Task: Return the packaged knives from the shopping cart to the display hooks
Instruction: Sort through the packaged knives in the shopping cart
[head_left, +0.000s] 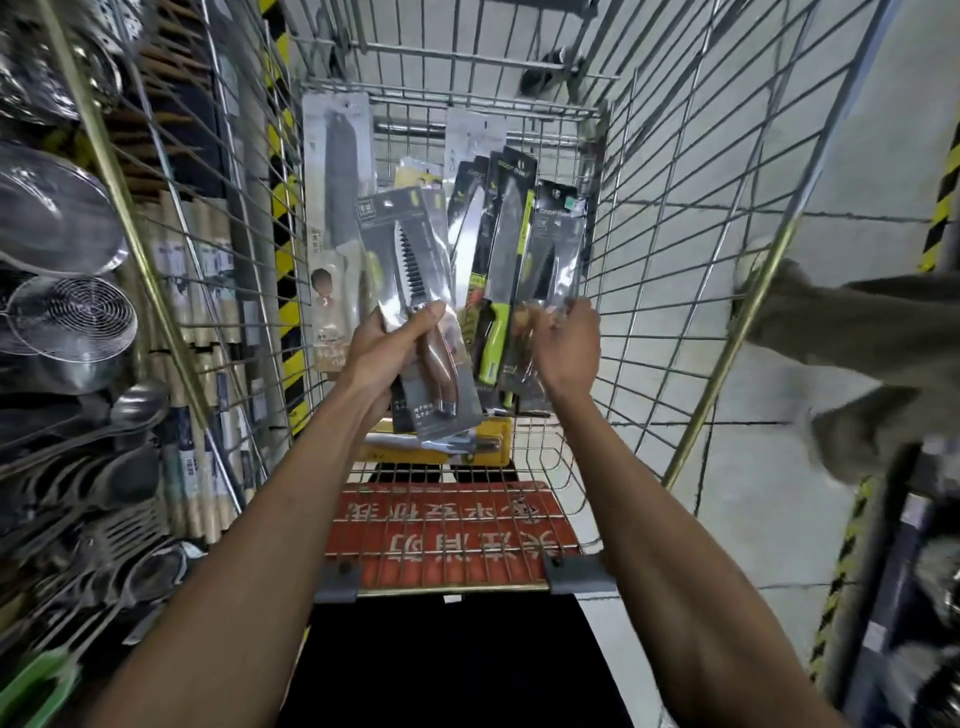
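Both my arms reach into a wire shopping cart. My left hand grips a packaged serrated knife with a brown handle, with more packs behind it. My right hand holds several packaged knives fanned upright, among them a dark one and one with a green handle. A tall grey knife pack leans on the cart's left wall. A yellow-backed pack lies flat at the cart's near end. No display hooks can be made out.
A shelf with metal strainers, ladles and rolling pins runs along the left. A red seat flap closes the cart's near end. Another person's leg stands at the right on the grey floor.
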